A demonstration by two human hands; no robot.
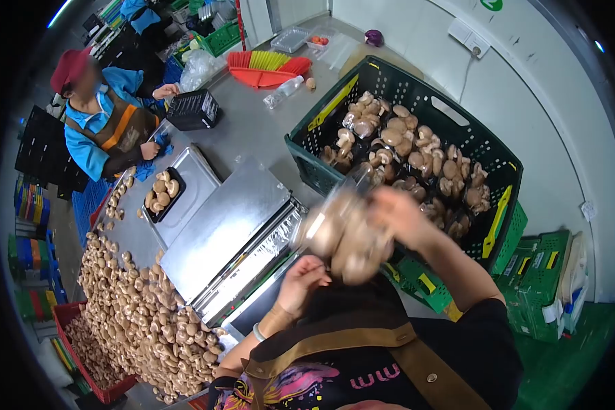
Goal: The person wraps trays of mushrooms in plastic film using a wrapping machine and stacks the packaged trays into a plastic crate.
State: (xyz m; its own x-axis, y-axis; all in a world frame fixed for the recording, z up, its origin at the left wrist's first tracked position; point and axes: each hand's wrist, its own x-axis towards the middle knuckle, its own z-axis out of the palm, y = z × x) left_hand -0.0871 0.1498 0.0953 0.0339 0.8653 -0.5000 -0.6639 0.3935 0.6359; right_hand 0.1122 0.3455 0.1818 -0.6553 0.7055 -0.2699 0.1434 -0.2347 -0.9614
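Observation:
A film-wrapped pack of shiitake mushrooms [346,239], blurred by motion, is in front of my chest. My right hand [398,213] grips its right side. Just below its left side is my left hand [303,281], the fingers curled in a pinch; whether it holds film or touches the pack is hidden. Beside them stands a metal wrapping machine [232,232] with a roll of clear film [270,256]. Several similar packs [396,137] lie in the dark green crate [321,171] to the right.
Loose mushrooms [140,307] are heaped at the left, above a red crate [109,393]. A tray of mushrooms [162,195] lies on a metal scale plate [195,167]. Across the table a co-worker [109,130] touches black trays [193,109]. Green crates [533,280] stand at the lower right.

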